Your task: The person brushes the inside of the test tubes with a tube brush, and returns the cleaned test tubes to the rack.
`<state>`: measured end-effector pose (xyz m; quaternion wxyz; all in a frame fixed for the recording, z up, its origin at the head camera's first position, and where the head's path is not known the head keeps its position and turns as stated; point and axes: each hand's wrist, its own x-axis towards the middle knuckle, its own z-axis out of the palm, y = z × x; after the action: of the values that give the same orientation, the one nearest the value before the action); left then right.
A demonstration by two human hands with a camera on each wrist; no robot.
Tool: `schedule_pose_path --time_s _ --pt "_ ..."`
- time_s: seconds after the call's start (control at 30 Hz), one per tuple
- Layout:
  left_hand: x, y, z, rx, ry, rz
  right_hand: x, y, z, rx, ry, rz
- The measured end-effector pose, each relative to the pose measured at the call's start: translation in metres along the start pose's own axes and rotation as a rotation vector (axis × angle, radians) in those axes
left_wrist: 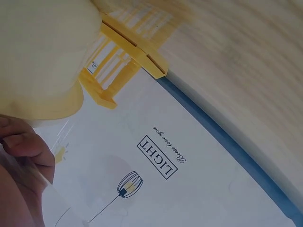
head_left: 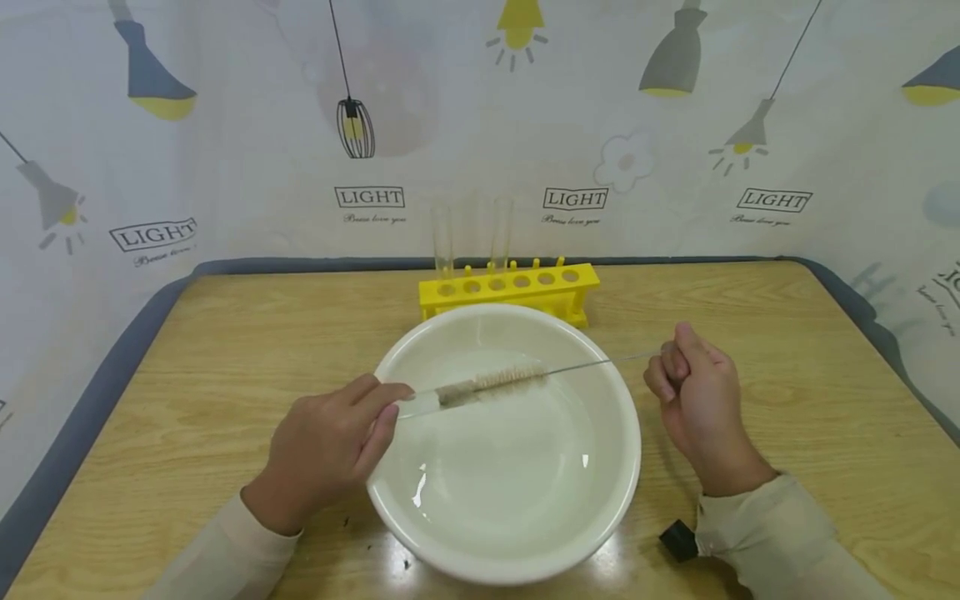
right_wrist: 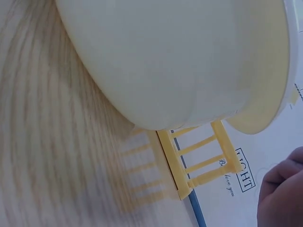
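Observation:
My left hand (head_left: 330, 446) grips a clear glass test tube (head_left: 420, 405) over the left part of a white basin (head_left: 502, 533). The bristles of a test tube brush (head_left: 512, 379) sit partly inside the tube's mouth and partly out of it. Beyond the basin's right rim, my right hand (head_left: 697, 396) pinches the end of the brush's thin wire handle. Brush and tube form one line, slightly higher on the right. In the left wrist view, the fingers (left_wrist: 28, 146) curl near the basin's rim; the right wrist view shows only part of the right hand (right_wrist: 284, 194).
Behind the basin stands a yellow test tube rack (head_left: 517, 283) with two clear tubes upright in it. A small black object (head_left: 678, 541) lies by the right sleeve. The wooden table (head_left: 247, 350) meets a lamp-printed cloth (head_left: 465, 125) at the back and sides.

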<state>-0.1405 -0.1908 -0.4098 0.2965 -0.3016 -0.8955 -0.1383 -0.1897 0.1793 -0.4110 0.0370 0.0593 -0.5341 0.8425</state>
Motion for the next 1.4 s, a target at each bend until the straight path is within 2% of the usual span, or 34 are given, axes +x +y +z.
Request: schedule_pose_path --time_s 0.57,0.83,1.0,1.4 --pt "0.007 0.0 -0.003 -0.02 -0.019 -0.009 0.005 -0.013 -0.004 0.11 0.024 0.054" --pt "0.008 -0.001 -0.006 -0.056 -0.048 -0.046 0.009 -0.018 -0.01 0.19 0.07 0.073" --pt "0.007 -0.003 -0.007 -0.085 -0.052 -0.076 0.012 -0.019 -0.012 0.179 0.081 0.091" --pt "0.008 -0.006 -0.008 -0.123 -0.064 -0.086 0.013 -0.019 -0.011 0.146 0.108 0.112"
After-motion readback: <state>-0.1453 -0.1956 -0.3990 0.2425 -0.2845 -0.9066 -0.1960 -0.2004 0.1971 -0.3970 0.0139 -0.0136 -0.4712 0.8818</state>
